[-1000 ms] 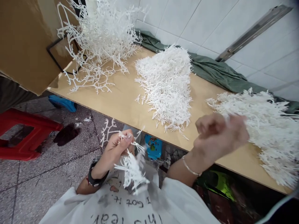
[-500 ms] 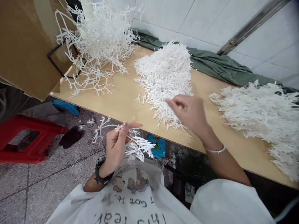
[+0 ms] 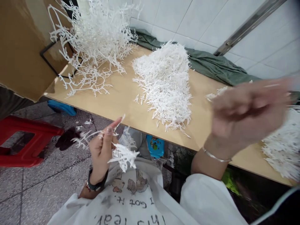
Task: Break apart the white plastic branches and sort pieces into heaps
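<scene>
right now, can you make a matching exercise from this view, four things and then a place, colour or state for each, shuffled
1 left hand
2 red stool
3 green cloth
4 bracelet

a silver-coloured
b along the tiled wall behind the table
c holding white branching pieces
d on the speckled floor

Pairs: 1-c, 2-d, 3-b, 4-a
</scene>
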`<state>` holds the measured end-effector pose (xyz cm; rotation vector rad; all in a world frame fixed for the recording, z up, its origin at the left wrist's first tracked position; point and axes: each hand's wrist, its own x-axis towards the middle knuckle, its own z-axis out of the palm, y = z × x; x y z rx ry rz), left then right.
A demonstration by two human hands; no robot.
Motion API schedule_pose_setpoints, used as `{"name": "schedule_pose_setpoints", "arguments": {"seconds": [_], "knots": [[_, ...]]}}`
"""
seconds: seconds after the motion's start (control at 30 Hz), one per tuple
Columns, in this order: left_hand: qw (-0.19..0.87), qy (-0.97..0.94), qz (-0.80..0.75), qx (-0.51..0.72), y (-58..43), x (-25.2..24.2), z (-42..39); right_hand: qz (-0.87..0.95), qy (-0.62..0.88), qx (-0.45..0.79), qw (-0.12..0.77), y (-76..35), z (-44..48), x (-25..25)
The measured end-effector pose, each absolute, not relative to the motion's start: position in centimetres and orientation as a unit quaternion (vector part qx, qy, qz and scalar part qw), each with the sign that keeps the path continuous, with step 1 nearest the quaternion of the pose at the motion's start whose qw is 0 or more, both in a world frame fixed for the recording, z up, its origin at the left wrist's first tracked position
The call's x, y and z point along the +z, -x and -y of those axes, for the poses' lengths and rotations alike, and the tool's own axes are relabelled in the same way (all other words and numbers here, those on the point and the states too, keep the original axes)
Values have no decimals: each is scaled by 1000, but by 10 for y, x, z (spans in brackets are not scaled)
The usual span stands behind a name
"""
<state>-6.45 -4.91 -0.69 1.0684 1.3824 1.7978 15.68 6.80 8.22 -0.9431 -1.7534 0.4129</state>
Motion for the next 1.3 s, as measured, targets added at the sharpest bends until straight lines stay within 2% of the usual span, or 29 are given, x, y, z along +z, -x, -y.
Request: {"name": "schedule_pose_setpoints", "arguments": {"seconds": [0.03,0.07,0.1,0.13,0.2,0.23,0.3,0.37,0.43,0.5,0.6,0.7,0.77,0.87,0.97,1.03,1.17,1.3], "knots": [[311,-383,-543,679,66,-6,49,701,394,83,588,-166,-81,85],[318,-375,-558,669,66,-5,48,682,420,-41,597,-174,-94,84],[323,-376,-565,659,66,-5,46,698,452,-116,543,-179,-108,81],[326,-381,-567,653,65,-4,44,736,486,-162,442,-181,-120,74],[322,-384,-569,652,62,-3,41,795,519,-165,268,-180,-138,59],[318,-381,-571,654,61,-2,39,809,523,-152,218,-176,-141,53],[314,-374,-575,656,59,-2,35,812,527,-134,211,-166,-133,47],[307,-368,-582,657,59,-1,32,822,494,-70,275,-152,-111,49],[303,-369,-586,655,59,1,29,855,396,88,321,-136,-83,54],[308,-372,-580,655,58,3,28,882,298,262,253,-120,-58,55],[343,-383,-554,655,58,4,31,865,239,416,150,-102,-41,49],[421,-391,-517,634,61,1,38,808,205,540,119,-94,-42,40],[492,-392,-480,612,67,-3,43,763,181,606,131,-95,-45,38],[599,-441,-414,524,74,-9,46,728,191,628,196,-98,-45,41],[636,-523,-374,427,73,-8,42,717,221,630,201,-100,-40,42],[633,-543,-365,414,69,-4,39,700,239,644,198,-100,-37,37],[589,-517,-396,479,59,3,38,641,236,697,218,-105,-32,21],[522,-564,-395,503,56,-3,41,669,222,674,222,-107,-26,12]]}}
